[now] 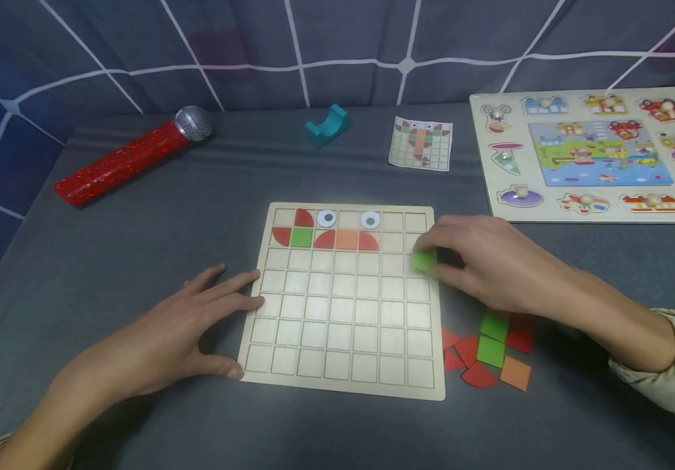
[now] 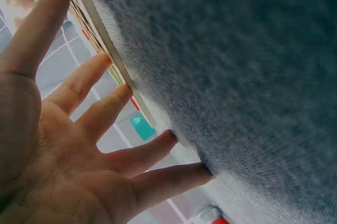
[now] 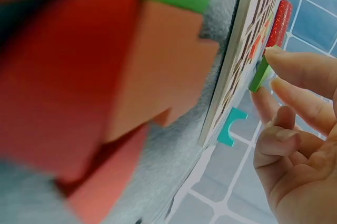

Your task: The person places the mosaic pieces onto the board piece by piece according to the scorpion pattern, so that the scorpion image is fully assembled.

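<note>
Right hand [image 1: 490,264] pinches one green tile [image 1: 423,261]; left hand [image 1: 187,323], spread, touches one board [image 1: 339,336].

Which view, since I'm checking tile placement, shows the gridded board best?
The head view: nearly all of the gridded board shows from above, the right hand covering little. The left wrist view shows mostly its edge, beside the left fingers; the right wrist view shows it steeply slanted.

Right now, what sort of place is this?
Maybe a play table, at home or elsewhere, I can't tell. It has a grid board with coloured tiles, a knobbed picture puzzle and a sparkly red microphone.
</note>
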Motion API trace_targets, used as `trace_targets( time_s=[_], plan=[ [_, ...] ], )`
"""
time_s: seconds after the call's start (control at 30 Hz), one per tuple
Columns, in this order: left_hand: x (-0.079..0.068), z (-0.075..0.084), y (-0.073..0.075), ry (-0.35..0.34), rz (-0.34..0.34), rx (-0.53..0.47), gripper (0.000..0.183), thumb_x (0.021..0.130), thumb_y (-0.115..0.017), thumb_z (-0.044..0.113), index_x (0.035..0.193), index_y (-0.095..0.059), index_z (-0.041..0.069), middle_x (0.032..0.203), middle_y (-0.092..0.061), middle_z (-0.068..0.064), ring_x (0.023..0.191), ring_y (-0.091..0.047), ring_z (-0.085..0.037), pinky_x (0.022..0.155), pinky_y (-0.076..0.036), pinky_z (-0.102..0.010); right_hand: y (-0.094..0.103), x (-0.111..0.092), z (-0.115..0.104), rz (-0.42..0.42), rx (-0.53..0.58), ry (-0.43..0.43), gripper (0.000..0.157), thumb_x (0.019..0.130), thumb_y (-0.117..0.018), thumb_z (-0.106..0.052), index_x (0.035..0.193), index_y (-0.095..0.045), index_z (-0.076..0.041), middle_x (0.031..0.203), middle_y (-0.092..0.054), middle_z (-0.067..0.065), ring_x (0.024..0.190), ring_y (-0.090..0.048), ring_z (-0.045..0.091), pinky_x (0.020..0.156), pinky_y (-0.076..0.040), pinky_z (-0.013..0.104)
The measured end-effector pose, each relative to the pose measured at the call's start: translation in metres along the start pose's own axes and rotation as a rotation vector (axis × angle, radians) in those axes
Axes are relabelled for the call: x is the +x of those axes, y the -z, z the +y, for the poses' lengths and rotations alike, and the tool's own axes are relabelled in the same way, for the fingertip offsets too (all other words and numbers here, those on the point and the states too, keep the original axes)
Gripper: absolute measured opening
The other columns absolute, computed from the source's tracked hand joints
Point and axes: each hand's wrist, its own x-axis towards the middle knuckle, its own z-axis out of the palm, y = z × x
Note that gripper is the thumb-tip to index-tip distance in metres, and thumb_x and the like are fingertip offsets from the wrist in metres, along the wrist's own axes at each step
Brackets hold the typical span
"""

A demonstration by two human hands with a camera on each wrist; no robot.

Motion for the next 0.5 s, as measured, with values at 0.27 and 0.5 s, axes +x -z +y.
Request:
trace_targets(
  time_s=[0.27,0.5],
  plan=[
    [0.0,0.0,0.0,0.0,-0.003,-0.01,0.088,0.062,-0.084,0.06,0.139,-0.057,0.028,0.161,-0.027,0.003,0.142,-0.018,-0.051,0.097,-0.024,-0.078,-0.004,0.031,-0.003,0.008,0.015,0.028,0.024,0.084,-0.073,-0.005,0.107,-0.074,-0.009,0.099,-0.067,0.001,0.084,-0.059,0.015,0.075,-0.05,0.037],
    [0.0,0.0,0.001,0.002,-0.008,-0.011,0.089,0.062,-0.084,0.061,0.14,-0.056,0.028,0.161,-0.027,0.003,0.142,-0.017,-0.05,0.097,-0.024,-0.078,-0.006,0.049,-0.002,-0.019,0.026,0.049,0.023,0.084,-0.072,-0.001,0.106,-0.074,-0.008,0.099,-0.067,0.005,0.085,-0.06,0.02,0.079,-0.051,0.041]
  ],
)
